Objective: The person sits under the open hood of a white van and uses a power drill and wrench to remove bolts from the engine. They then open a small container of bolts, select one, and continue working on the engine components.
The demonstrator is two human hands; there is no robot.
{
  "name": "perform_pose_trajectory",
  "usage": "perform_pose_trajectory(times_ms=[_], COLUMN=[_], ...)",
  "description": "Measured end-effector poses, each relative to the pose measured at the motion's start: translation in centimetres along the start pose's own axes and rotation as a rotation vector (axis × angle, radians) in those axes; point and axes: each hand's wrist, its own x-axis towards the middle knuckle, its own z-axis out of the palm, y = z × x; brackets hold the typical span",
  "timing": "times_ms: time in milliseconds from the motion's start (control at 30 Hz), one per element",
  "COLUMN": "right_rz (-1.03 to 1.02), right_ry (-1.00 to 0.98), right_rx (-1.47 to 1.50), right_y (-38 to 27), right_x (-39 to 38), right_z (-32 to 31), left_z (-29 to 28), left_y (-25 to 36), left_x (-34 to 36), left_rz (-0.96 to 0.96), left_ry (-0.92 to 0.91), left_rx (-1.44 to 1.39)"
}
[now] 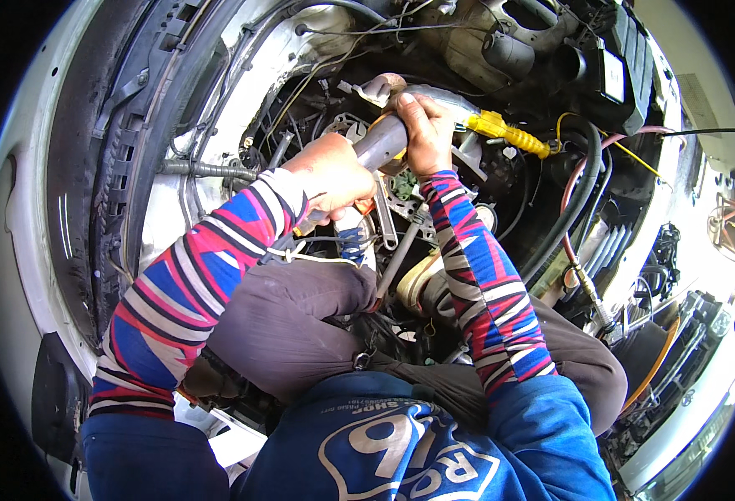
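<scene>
Both of my hands are closed at the upper middle, over the inside of an engine bay. My left hand (pixel 334 171) wraps round the near end of a grey cylindrical tool (pixel 382 142); its exact kind is unclear. My right hand (pixel 424 134) grips beside the tool's other end, thumb on top. A second grey body (pixel 443 100) with a yellow ribbed sleeve (pixel 509 134) stretches right from behind this hand; whether they are one piece I cannot tell. Below the hands are a wrench (pixel 384 213) and a long metal bar (pixel 405 242). What lies under my left palm is hidden.
My legs (pixel 292 317) are folded inside the bay, a shoe (pixel 353 238) under my hands. A black hose (pixel 572 209) and a pink hose (pixel 570 246) run down the right. A black housing (pixel 631 67) sits upper right; a ribbed black panel (pixel 121 167) lines the left.
</scene>
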Motion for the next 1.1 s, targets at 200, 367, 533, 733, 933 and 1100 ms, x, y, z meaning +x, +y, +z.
perform_pose_trajectory(times_ms=[200,367,533,733,933,1100], right_rz=[-0.003,-0.027,-0.008,-0.063,-0.037,-0.050], right_ry=[-0.032,-0.018,0.064,0.060,0.049,0.018], right_rx=[-0.011,0.004,0.012,0.011,0.004,-0.027], right_y=[0.1,-0.1,0.1,0.4,0.5,0.5], right_x=[0.1,0.1,-0.2,-0.2,0.0,0.0], right_z=[-0.2,-0.1,0.3,0.4,0.2,-0.1], left_z=[0.2,0.2,-0.7,-0.4,-0.2,0.3], left_y=[0.1,-0.3,-0.3,-0.5,-0.3,-0.2], left_x=[-0.2,-0.2,0.6,0.7,0.5,-0.4], left_rz=[-0.001,0.020,-0.012,-0.016,0.019,0.025], left_ry=[-0.014,-0.079,-0.037,-0.028,0.004,0.009], left_rx=[-0.025,-0.112,0.075,0.048,0.038,0.017])
